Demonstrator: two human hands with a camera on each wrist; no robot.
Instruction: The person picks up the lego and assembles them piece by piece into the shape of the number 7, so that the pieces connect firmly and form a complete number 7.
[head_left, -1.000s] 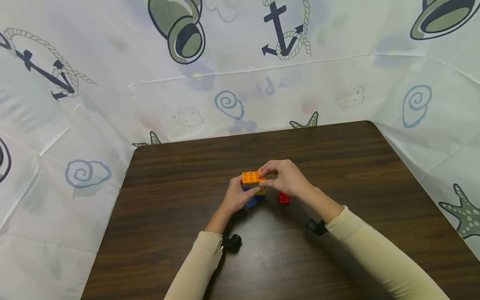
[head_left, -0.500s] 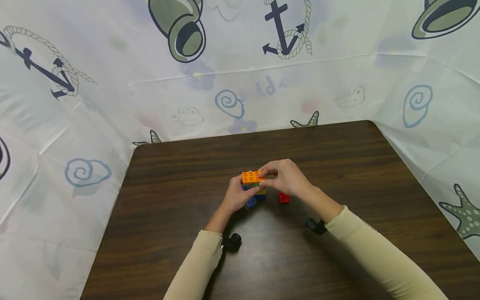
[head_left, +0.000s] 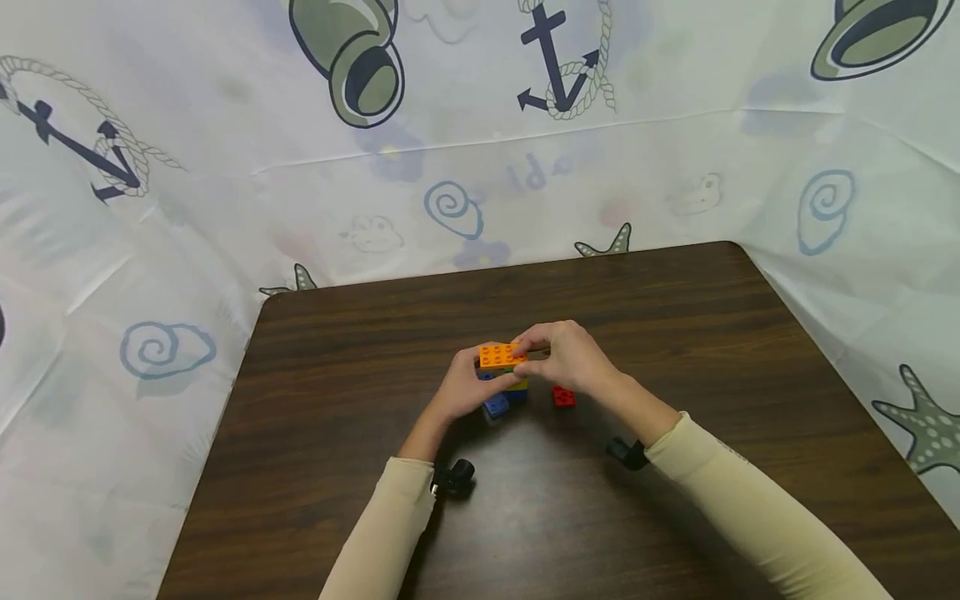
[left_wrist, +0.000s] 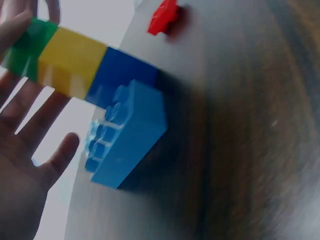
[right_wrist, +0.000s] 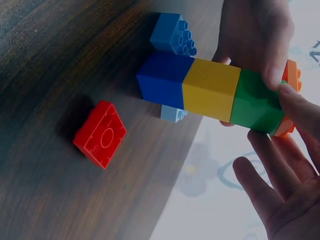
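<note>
A small tower of building bricks stands on the table, with a dark blue brick (right_wrist: pixel 165 80) at the bottom, a yellow brick (right_wrist: pixel 210 90) above it and a green brick (right_wrist: pixel 255 102) higher up. An orange brick (head_left: pixel 497 357) with studs tops it. My left hand (head_left: pixel 461 387) holds the upper tower from the left, its thumb across the near side at the green brick. From the right, my right hand (head_left: pixel 567 357) pinches the orange brick at its right end between thumb and fingers. Close beside the tower's base sits a lighter blue brick (left_wrist: pixel 132 137), studs up.
A red brick (right_wrist: pixel 101 134) lies apart to the right of the tower, its hollow underside showing. Another bit of light blue brick (right_wrist: pixel 171 113) shows behind the tower. The brown wooden table (head_left: pixel 360 433) meets a printed white sheet (head_left: pixel 225 125) at its back and sides.
The head view has swung very slightly, so everything sits a little further left. Both hands keep nearly the same hold on the tower and the orange brick.
</note>
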